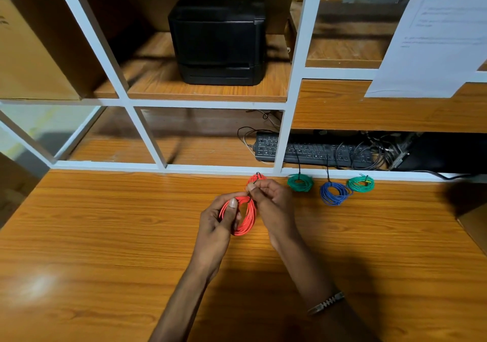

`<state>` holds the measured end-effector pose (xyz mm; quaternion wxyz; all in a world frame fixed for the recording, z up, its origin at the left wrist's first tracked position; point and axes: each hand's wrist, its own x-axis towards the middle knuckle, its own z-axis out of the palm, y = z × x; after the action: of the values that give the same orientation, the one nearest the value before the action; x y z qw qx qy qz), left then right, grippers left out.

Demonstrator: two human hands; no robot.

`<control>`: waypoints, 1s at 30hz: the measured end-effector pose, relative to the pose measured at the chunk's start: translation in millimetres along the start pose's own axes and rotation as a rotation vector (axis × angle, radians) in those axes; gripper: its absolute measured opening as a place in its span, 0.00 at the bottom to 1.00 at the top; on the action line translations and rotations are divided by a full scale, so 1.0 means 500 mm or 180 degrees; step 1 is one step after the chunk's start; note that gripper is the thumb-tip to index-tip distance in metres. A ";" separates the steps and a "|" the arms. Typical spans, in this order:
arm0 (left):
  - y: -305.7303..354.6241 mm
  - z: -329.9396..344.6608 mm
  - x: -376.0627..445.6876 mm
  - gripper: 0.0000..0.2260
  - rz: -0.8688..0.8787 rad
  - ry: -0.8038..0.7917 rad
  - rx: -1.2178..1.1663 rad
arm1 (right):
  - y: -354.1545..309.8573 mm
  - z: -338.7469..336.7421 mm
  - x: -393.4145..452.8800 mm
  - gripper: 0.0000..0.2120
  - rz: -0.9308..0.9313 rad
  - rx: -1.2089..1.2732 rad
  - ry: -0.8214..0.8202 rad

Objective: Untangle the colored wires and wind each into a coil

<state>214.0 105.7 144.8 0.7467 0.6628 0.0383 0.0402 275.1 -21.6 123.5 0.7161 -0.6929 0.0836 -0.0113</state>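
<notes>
A: Red coil (243, 216) hangs above the desk (105, 236), gripped in the left hand (220, 221), thumb pressed on its top and fingers curled through the loop.

B: And the right hand (271, 199)?

A: Its thumb and forefinger pinch a thin black tie (255, 181) at the coil's upper end. A bracelet (326, 302) sits on that wrist.

B: What lies beyond?

A: A second red coil (259, 177) shows just behind the fingers. Along the desk's back edge lie a green coil (300, 182), a blue coil (334, 193) and another green one (360, 183), apart from each other. A keyboard (316, 150) rests on the shelf behind, a black printer (218, 36) above.
</notes>
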 end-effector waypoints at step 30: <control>-0.186 0.052 0.044 0.09 -0.1950 0.0212 0.0066 | 0.192 -0.166 0.176 0.04 0.1565 -0.1162 0.0405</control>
<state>239.8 71.6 55.3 0.7156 0.6264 0.2612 -0.1655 341.1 -111.6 16.5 0.5544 -0.7670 0.2940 0.1340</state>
